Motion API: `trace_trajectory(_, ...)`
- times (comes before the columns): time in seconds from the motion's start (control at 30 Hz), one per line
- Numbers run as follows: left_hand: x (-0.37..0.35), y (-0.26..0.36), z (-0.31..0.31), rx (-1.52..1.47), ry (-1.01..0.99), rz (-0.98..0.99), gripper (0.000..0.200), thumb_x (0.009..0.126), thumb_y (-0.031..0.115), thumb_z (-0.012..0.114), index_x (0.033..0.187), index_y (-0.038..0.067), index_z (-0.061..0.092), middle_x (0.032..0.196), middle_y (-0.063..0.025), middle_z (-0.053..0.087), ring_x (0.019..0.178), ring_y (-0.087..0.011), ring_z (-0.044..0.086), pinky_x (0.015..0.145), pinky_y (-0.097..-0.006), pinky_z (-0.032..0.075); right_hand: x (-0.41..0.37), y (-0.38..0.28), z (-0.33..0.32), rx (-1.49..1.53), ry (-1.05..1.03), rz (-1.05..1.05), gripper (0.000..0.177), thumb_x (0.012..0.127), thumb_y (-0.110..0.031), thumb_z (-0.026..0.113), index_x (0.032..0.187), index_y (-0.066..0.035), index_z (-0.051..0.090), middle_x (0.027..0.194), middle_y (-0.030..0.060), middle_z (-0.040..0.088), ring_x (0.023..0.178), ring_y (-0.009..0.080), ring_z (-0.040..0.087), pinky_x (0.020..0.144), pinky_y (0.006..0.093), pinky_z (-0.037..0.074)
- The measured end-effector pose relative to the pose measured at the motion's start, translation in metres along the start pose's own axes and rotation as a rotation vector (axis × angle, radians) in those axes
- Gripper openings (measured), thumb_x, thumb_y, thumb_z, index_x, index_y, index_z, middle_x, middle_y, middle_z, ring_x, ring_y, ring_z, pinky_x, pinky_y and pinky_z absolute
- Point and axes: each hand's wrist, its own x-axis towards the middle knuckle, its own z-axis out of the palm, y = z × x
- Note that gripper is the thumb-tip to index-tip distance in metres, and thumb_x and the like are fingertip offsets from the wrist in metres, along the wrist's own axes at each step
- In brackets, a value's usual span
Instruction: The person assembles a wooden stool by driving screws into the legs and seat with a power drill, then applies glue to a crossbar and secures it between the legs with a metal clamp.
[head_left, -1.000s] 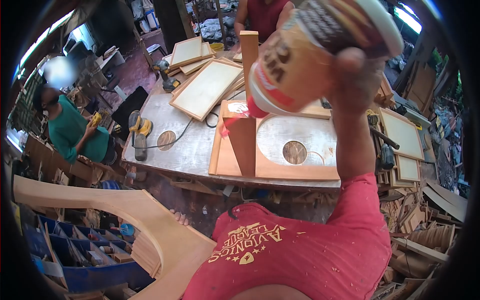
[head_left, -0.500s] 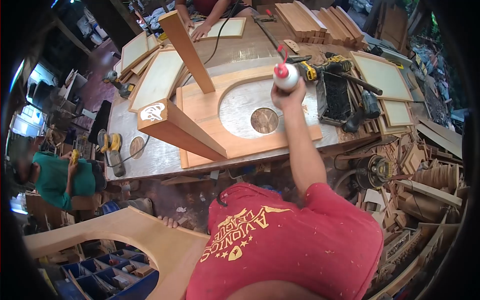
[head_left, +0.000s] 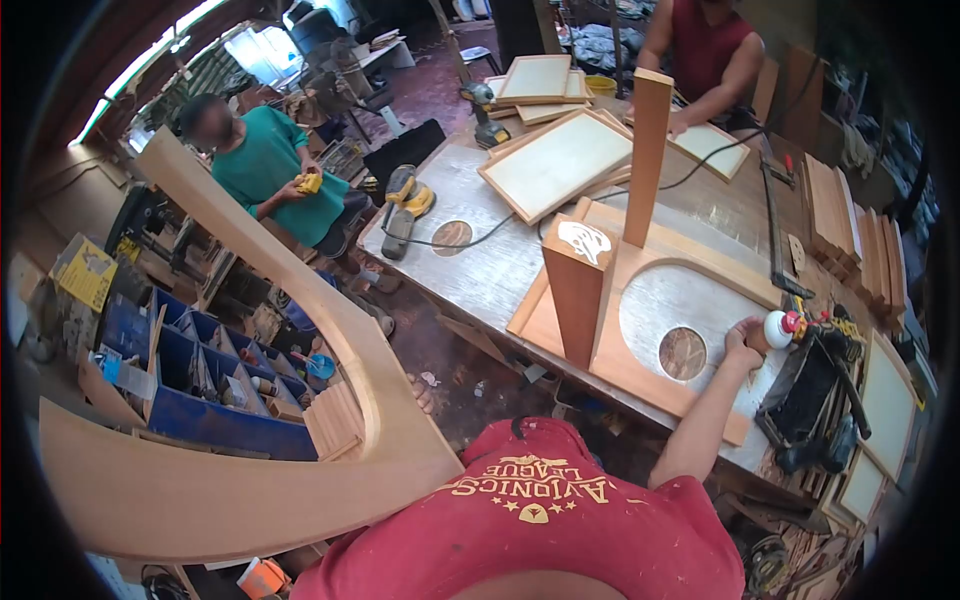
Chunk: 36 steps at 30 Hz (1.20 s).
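My right hand is closed around a white squeeze bottle with a red cap, tipped sideways at the right of the table. Beneath my forearm lies a wooden frame with a U-shaped opening. Two wooden legs stand up from it: the nearer leg has a looping smear of white glue on its end, while the farther leg shows none. At my left side, the fingers of my left hand curl over the edge of a large curved wooden panel; its palm is hidden.
An orbital sander and cordless drill sit on the table, near light framed panels. A black tray is by the bottle. A person in green stands left; another in red works across. Blue bins stand below the panel.
My view has swung left, bringing the curved panel and the person in green further in. The bottle has moved away from the frame's opening toward the tools, still in my right hand.
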Motion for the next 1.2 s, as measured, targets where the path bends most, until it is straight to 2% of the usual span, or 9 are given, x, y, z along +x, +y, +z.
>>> trace_trajectory(0.17, -0.004, 0.002, -0.002, -0.007, 0.006, 0.007, 0.068, 0.099, 0.061, 0.045, 0.144, 0.01, 0.043, 0.11, -0.0087, 0.063, 0.094, -0.0273, 0.065, 0.081, -0.0396, 0.056, 0.028, -0.011, -0.006, -0.141, -0.07, 0.008, 0.058, 0.097, -0.048, 0.037, 0.118, 0.0, 0.062, 0.111, 0.0172, 0.068, 0.095, 0.0337, 0.068, 0.083, 0.0473, 0.059)
trace_trajectory(0.3, -0.001, 0.003, -0.001, -0.02, 0.008, -0.003, 0.068, 0.099, 0.061, 0.045, 0.144, 0.01, 0.043, 0.11, -0.0087, 0.063, 0.094, -0.0274, 0.065, 0.082, -0.0398, 0.056, -0.173, 0.033, 0.041, -0.459, -0.047, 0.187, 0.063, 0.096, -0.05, 0.047, 0.131, 0.002, 0.052, 0.126, 0.017, 0.062, 0.105, 0.0288, 0.066, 0.082, 0.0399, 0.057)
trace_trajectory(0.43, 0.003, 0.005, -0.003, -0.027, 0.001, -0.019, 0.069, 0.099, 0.061, 0.045, 0.145, 0.01, 0.043, 0.111, -0.0087, 0.063, 0.095, -0.0275, 0.065, 0.082, -0.0399, 0.056, -0.293, 0.05, 0.046, -0.76, -0.731, 0.371, 0.066, 0.098, -0.05, 0.052, 0.134, 0.004, 0.045, 0.098, 0.0171, 0.068, 0.089, 0.0217, 0.069, 0.067, 0.0283, 0.057)
trace_trajectory(0.5, 0.005, 0.009, -0.006, -0.029, -0.014, -0.035, 0.069, 0.099, 0.061, 0.045, 0.145, 0.01, 0.043, 0.111, -0.0087, 0.063, 0.095, -0.0275, 0.065, 0.082, -0.0399, 0.056, -0.375, 0.075, 0.071, -0.806, -1.17, 0.527, 0.067, 0.09, -0.035, 0.071, 0.139, 0.002, 0.044, 0.107, 0.0199, 0.069, 0.089, 0.0228, 0.069, 0.069, 0.0368, 0.058)
trace_trajectory(0.57, 0.008, 0.015, -0.011, -0.024, -0.028, -0.053, 0.069, 0.099, 0.061, 0.045, 0.145, 0.01, 0.043, 0.111, -0.0087, 0.063, 0.095, -0.0276, 0.065, 0.082, -0.04, 0.056, -0.433, 0.103, 0.094, -0.93, -1.568, 0.674, 0.102, 0.073, -0.034, 0.088, 0.149, 0.004, 0.031, 0.132, 0.0281, 0.058, 0.096, 0.0265, 0.068, 0.077, 0.0367, 0.058)
trace_trajectory(0.7, 0.03, 0.025, -0.016, -0.022, -0.057, -0.096, 0.07, 0.099, 0.061, 0.045, 0.146, 0.01, 0.042, 0.112, -0.0087, 0.063, 0.096, -0.0277, 0.065, 0.083, -0.0401, 0.056, -0.502, 0.151, 0.12, -1.278, -2.07, 0.395, 0.124, 0.071, -0.049, 0.087, 0.155, 0.004, 0.013, 0.141, 0.0247, 0.05, 0.09, 0.026, 0.063, 0.076, 0.0349, 0.055)
trace_trajectory(0.77, 0.05, 0.038, -0.018, -0.031, -0.049, -0.114, 0.07, 0.099, 0.061, 0.045, 0.146, 0.01, 0.042, 0.112, -0.0087, 0.063, 0.096, -0.0277, 0.065, 0.083, -0.0401, 0.056, -0.514, 0.17, 0.116, -1.294, -2.1, 0.128, 0.125, 0.07, -0.045, 0.088, 0.155, 0.004, 0.011, 0.132, 0.0239, 0.055, 0.087, 0.028, 0.063, 0.074, 0.036, 0.054)
trace_trajectory(0.93, 0.118, 0.098, -0.028, 0.197, -0.356, -0.133, 0.068, 0.1, 0.058, 0.047, 0.143, 0.006, 0.047, 0.128, -0.0117, 0.062, 0.11, -0.0275, 0.065, 0.091, -0.0406, 0.056, -0.537, 0.156, 0.128, -1.119, -1.973, 0.044, 0.031, 0.077, -0.017, 0.076, 0.102, -0.001, 0.066, 0.095, 0.0205, 0.067, 0.087, 0.0353, 0.068, 0.076, 0.0409, 0.054)
trace_trajectory(1.2, 0.14, 0.204, 0.134, 0.327, -0.78, -0.101, 0.051, 0.106, 0.034, 0.042, 0.138, -0.006, 0.048, 0.127, -0.0195, 0.063, 0.106, -0.0281, 0.068, 0.09, -0.038, 0.058, -0.531, 0.112, 0.172, -1.208, -1.319, -0.002, 0.095, 0.072, -0.04, 0.083, 0.141, 0.005, 0.035, 0.12, 0.0248, 0.063, 0.11, 0.0327, 0.065, 0.095, 0.0441, 0.054)
